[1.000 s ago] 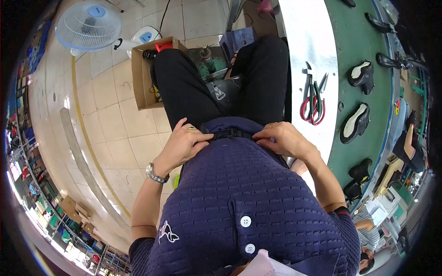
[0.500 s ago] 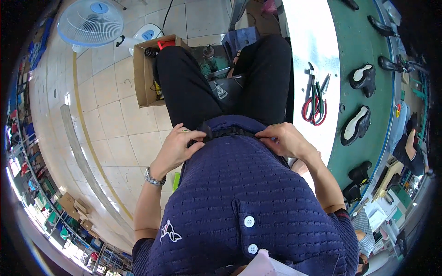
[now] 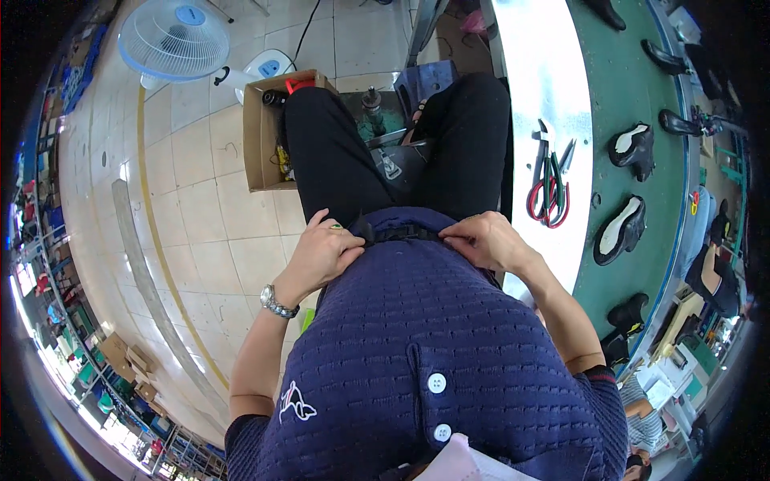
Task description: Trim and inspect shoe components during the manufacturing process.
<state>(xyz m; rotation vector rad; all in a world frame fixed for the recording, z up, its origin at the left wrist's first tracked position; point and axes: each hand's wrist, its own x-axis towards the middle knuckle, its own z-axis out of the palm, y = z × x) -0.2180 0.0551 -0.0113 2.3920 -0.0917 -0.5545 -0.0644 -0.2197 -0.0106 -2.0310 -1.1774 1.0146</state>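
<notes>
A black strap with a buckle (image 3: 407, 232) runs across my waist, over the dark blue shirt (image 3: 377, 321). My left hand (image 3: 325, 252) is closed at the strap's left end, thumb and fingers pinched together there; a short black strap end stands up beside the fingertips. At the right end, my right hand (image 3: 491, 242) pinches the strap between thumb and fingers. The fingertips partly cover what they grip. Below the strap are my knees in black trousers (image 3: 465, 144), spread apart.
On the white bench to the right lie red-handled pincers (image 3: 549, 184) and a pointed tool. Beyond it, a green belt carries several black shoes (image 3: 622, 230). A cardboard box (image 3: 258, 160) stands by my left knee, near a white-blue fan (image 3: 174, 40). Another person sits at far right.
My left hand has shifted slightly inward, its fingers nearer the strap. The right hand stays at the strap's right end. The view has tilted slightly.
</notes>
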